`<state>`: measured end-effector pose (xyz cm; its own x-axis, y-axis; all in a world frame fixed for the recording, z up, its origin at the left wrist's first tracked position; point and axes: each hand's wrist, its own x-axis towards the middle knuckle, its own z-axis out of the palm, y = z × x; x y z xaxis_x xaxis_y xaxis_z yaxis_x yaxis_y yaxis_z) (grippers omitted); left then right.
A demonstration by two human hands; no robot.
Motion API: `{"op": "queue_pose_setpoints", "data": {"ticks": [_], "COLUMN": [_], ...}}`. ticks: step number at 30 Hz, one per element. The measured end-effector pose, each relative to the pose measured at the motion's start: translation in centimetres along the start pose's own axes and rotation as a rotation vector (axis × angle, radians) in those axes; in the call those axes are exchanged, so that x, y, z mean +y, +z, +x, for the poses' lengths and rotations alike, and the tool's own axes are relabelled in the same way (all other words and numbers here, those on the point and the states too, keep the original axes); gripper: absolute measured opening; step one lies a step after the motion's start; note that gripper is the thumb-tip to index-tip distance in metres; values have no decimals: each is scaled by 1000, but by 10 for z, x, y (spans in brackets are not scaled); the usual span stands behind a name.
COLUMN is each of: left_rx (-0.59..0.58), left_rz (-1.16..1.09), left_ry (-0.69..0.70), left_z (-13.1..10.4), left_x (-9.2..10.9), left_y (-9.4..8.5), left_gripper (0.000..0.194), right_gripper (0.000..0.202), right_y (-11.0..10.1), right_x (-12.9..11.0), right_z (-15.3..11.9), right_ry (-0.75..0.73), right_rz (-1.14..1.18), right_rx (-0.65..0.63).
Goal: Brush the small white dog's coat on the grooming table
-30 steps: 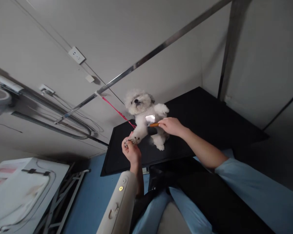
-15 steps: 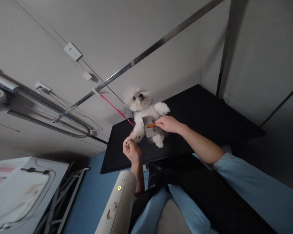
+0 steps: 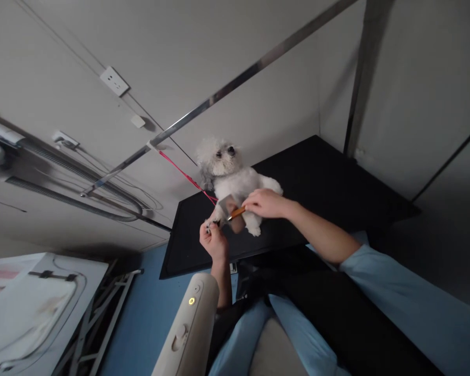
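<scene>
A fluffy white dog (image 3: 238, 181) with grey ears is upright on a black grooming table (image 3: 313, 172), its head raised. My left hand (image 3: 213, 241) is closed around the end of one front paw, with dark pads showing between the fingers. In my right hand (image 3: 265, 202) is the orange-brown handle of a slicker brush (image 3: 237, 213). The brush's flat grey head lies against or just in front of the dog's leg and lower chest, close to my left hand. Whether its pins touch the fur is hidden.
A pink leash (image 3: 186, 176) runs from a metal bar (image 3: 207, 104) to the dog. Behind are a wall with sockets (image 3: 115, 81) and a grey hose (image 3: 78, 201). A pale device with a lit button (image 3: 188, 324) stands before me; a white cabinet (image 3: 35, 303) is at left.
My right hand has moved the brush slightly down and left, toward the held paw, and its head has tilted. The dog has turned its head to the right, and its other front leg has lowered.
</scene>
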<state>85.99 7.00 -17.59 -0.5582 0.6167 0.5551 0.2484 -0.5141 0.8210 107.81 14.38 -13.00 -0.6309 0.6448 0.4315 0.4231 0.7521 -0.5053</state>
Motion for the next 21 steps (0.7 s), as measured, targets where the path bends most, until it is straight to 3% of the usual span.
{"op": "queue_pose_setpoints", "data": {"ticks": [2, 4, 7, 11, 15, 17, 19, 21], "left_rx": [-1, -10, 8, -13, -53, -38, -40, -67], "left_rz": [-55, -23, -17, -82, -4, -30, -78, -89], "left_ry": [16, 32, 73, 113, 180, 196, 195, 197], "left_z": [-2, -4, -6, -4, -1, 0, 1, 2], "left_x": [-2, -5, -9, -14, -12, -11, -10, -9], "left_y": [0, -1, -1, 0, -1, -1, 0, 2], "left_gripper": [39, 38, 37, 40, 38, 38, 38, 36], "right_gripper": [28, 28, 26, 29, 28, 29, 30, 30], "right_y": [0, 0, 1, 0, -3, -4, -3, 3], "right_x": [4, 6, 8, 12, 15, 17, 20, 22], "right_z": [0, 1, 3, 4, 4, 4, 4, 3], "right_ry": [88, 23, -78, 108, -35, 110, 249, 173], "right_rz": [-16, 36, 115, 29, 139, 67, -59, -103], "right_rx": [53, 51, -70, -54, -97, -132, -76, -1]}}
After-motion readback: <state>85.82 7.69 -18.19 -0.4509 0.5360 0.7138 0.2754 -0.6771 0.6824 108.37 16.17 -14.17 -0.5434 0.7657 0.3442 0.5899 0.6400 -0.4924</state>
